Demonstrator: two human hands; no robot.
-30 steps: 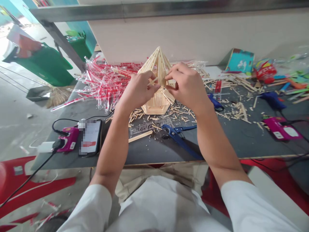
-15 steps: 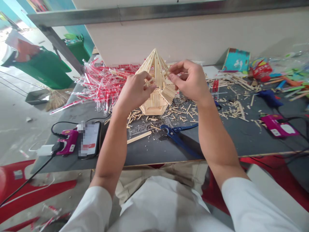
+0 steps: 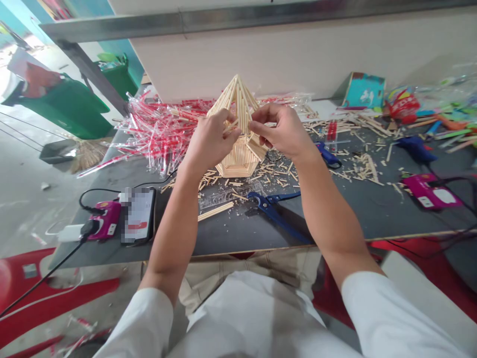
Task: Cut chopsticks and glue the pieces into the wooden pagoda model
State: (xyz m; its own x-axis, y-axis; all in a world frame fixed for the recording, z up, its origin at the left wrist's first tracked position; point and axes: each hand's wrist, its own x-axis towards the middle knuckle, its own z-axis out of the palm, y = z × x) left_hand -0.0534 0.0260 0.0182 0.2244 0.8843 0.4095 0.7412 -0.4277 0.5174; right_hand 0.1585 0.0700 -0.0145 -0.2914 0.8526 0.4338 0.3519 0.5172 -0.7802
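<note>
A small model house made of pale wooden sticks, with a pointed roof and a many-sided base, stands on the dark table. On its left side, my left hand has its fingers curled closed at the lower roof edge, where a short stick shows by the fingertips. My right hand is pinched closed against the roof's lower right edge; what lies between its fingertips is hidden. Below that hand a stick panel leans out from the base. A blue cutter lies in front, beside a few long sticks.
Red-and-clear wrappers are heaped at left. Stick offcuts are scattered around the base. A blue glue gun lies right of my right hand. A phone and purple power strip sit at left, another purple strip at right.
My right hand has moved left and slightly down along the roof edge, uncovering more of the glue gun. My left hand stays nearly where it was.
</note>
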